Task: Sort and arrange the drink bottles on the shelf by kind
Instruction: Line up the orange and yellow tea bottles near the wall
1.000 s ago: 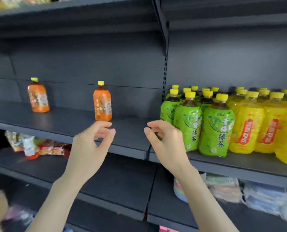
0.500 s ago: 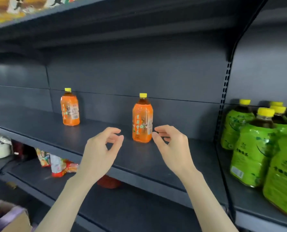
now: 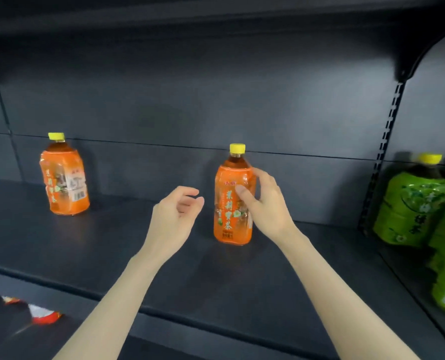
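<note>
Matt dark metal shelf [image 3: 112,245]; glossy plastic orange bottles [image 3: 231,211] w/ shiny film labels, smooth yellow caps [image 3: 237,148].

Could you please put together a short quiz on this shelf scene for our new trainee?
1. True or false: the left hand grips the far-left orange bottle.
2. What does the right hand grip? A) the centre orange bottle; B) the far-left orange bottle; C) nothing.
3. Fill in: the green bottles stand in the bay to the ____ of the orange ones.

Key: 1 false, as it hangs open beside the centre orange bottle, touching neither; 2 A; 3 right.
</note>
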Demonstrator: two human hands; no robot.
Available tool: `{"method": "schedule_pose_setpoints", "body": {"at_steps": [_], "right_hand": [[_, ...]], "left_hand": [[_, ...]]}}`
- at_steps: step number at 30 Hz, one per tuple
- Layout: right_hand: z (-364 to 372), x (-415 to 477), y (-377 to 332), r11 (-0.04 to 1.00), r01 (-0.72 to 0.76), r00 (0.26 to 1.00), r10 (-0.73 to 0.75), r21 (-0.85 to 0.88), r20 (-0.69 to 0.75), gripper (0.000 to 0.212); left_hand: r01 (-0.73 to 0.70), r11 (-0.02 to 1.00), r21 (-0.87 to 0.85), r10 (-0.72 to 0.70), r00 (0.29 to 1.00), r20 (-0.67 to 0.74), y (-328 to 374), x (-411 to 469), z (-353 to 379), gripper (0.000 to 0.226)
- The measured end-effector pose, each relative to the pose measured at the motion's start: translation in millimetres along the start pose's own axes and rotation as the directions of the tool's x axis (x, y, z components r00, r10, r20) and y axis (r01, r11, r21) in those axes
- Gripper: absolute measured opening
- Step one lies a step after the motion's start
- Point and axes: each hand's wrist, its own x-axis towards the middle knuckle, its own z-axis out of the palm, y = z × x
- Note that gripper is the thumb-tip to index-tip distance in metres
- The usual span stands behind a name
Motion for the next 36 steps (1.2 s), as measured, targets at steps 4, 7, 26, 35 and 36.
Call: {"method": "schedule_pose_setpoints", "body": {"at_steps": [4, 7, 26, 35, 36], "right_hand": [[24.2, 23.3, -0.1, 0.970, -0.167, 0.986, 0.160, 0.177, 0.052, 0.075], [39.3, 31.1, -0.6, 0.970, -0.181, 0.982, 0.187, 0.164, -0.026, 0.069], [171.8, 39.6, -60.9, 0.931, -0.125, 0.992, 0.123, 0.343, 0.028, 0.068], [221.1, 45.3, -81.3, 0.893, -0.123, 0.992, 0.126, 0.433, 0.023, 0.054], [226.8, 45.7, -83.8, 0.895, -0.122, 0.992, 0.128, 0.429, 0.016, 0.054]], "left_hand": [[0.010, 1.000, -0.015, -0.008, 0.989, 0.146, -25.7, 34.0, 3.6, 0.027], [-0.011, 1.000, 0.008, 0.008, 0.956, 0.292, -40.8, 57.5, -1.2, 0.045], [0.035, 0.987, -0.157, 0.040, 0.892, 0.450, -116.4, 80.0, -87.8, 0.085], [0.049, 0.999, -0.005, -0.049, 0.999, 0.022, -165.0, 85.2, -155.6, 0.035], [0.044, 0.999, -0.003, -0.044, 0.998, -0.052, -170.0, 89.6, -162.5, 0.035]]}}
